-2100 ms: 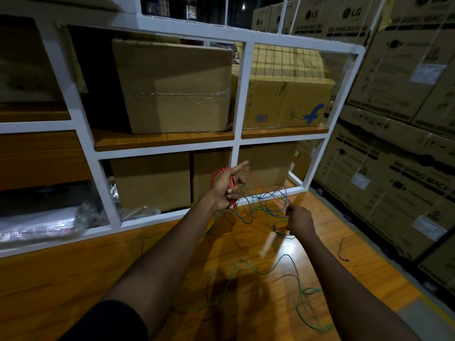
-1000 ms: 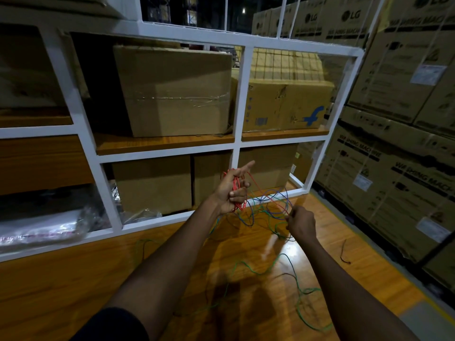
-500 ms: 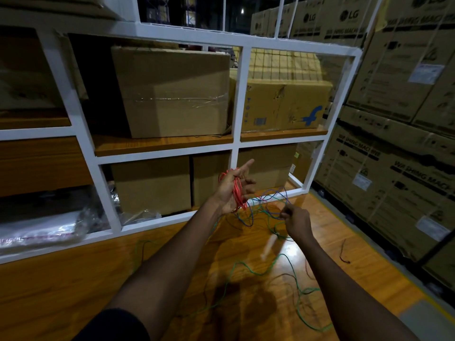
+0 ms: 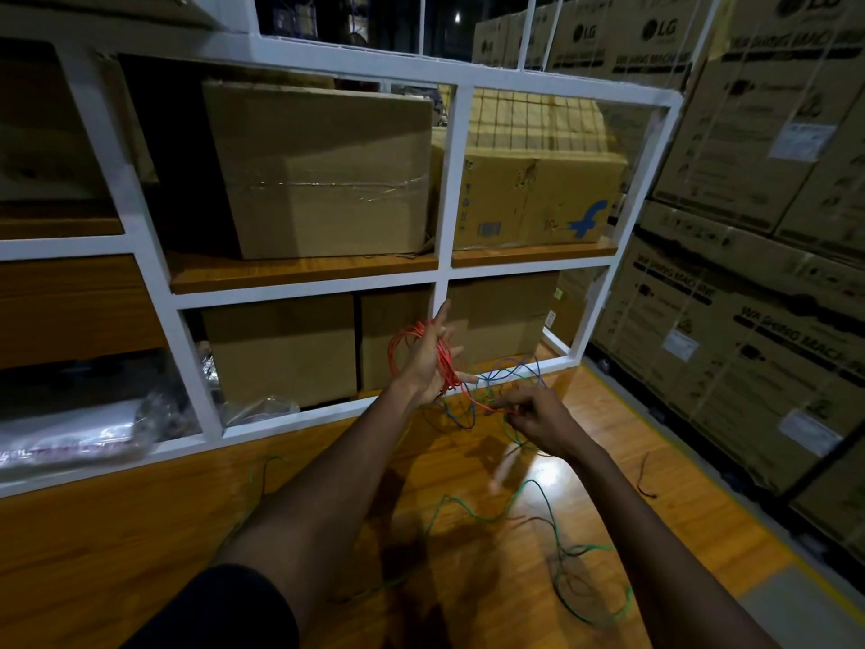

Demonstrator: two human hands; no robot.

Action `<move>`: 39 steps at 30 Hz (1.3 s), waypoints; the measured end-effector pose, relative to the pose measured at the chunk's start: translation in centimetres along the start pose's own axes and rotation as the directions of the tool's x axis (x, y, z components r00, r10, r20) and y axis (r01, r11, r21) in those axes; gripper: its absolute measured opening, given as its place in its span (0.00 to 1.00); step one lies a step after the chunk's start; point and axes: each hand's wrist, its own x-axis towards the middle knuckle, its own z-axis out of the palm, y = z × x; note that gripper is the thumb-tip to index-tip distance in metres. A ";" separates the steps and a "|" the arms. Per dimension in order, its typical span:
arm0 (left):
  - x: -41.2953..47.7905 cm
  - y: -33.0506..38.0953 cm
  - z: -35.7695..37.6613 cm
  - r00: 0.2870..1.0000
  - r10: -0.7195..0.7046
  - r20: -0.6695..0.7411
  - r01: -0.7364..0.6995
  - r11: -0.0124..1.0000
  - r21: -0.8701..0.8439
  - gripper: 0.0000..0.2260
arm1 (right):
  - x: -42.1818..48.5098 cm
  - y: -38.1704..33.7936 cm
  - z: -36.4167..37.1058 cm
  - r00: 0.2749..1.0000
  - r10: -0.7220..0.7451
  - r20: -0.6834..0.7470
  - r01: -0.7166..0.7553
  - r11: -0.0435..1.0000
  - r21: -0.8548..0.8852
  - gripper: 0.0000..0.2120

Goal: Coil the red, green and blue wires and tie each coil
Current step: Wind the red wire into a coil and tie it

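My left hand is raised with its fingers spread, and the red wire is looped in a coil around it. A free red strand runs from the coil down to my right hand, which pinches it just to the right and lower. The blue wire lies in loose loops behind both hands, tangled with the green one. The green wire trails in long curves over the wooden floor below my right forearm.
A white metal rack with cardboard boxes stands straight ahead. Stacked washing-machine cartons wall off the right side. A short dark wire piece lies on the floor at right. Plastic-wrapped goods fill the lower left shelf.
My right hand has swung round the left hand, laying more red wire onto the coil, and now sits lower and closer to it. The left hand stays raised.
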 end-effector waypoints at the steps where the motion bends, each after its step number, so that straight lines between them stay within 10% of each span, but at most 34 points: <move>1: 0.0 -0.2 -0.2 1.000 -0.014 -0.002 0.014 1.000 -0.011 0.21 | 0.1 -0.2 -0.2 0.999 -0.032 -0.027 0.032 0.999 0.003 0.18; 7: -0.4 -0.5 -1.0 0.988 -0.111 0.112 0.102 0.992 0.078 0.22 | 0.6 -1.3 -0.5 0.981 -0.094 -0.172 0.091 0.996 -0.020 0.18; 13: -0.8 -0.6 -2.2 0.877 -0.347 0.334 0.264 0.926 0.268 0.22 | 0.3 -3.1 -2.6 0.789 0.133 -0.600 -0.148 0.989 0.025 0.05; 24: -1.1 -1.1 -3.4 0.784 -0.515 0.347 0.318 0.813 0.488 0.18 | 1.6 0.3 -6.1 0.772 0.557 -0.306 -0.436 0.815 0.382 0.18; 30: -1.4 -1.9 -3.1 0.750 -0.536 0.388 0.308 0.801 0.513 0.20 | 1.0 2.0 -4.3 0.764 0.639 -0.090 -0.272 0.446 0.853 0.10; 39: -1.0 0.7 -3.0 0.798 -0.327 0.506 0.301 0.944 0.136 0.18 | -1.9 5.6 -1.2 0.735 0.654 -0.176 -0.380 0.613 0.693 0.05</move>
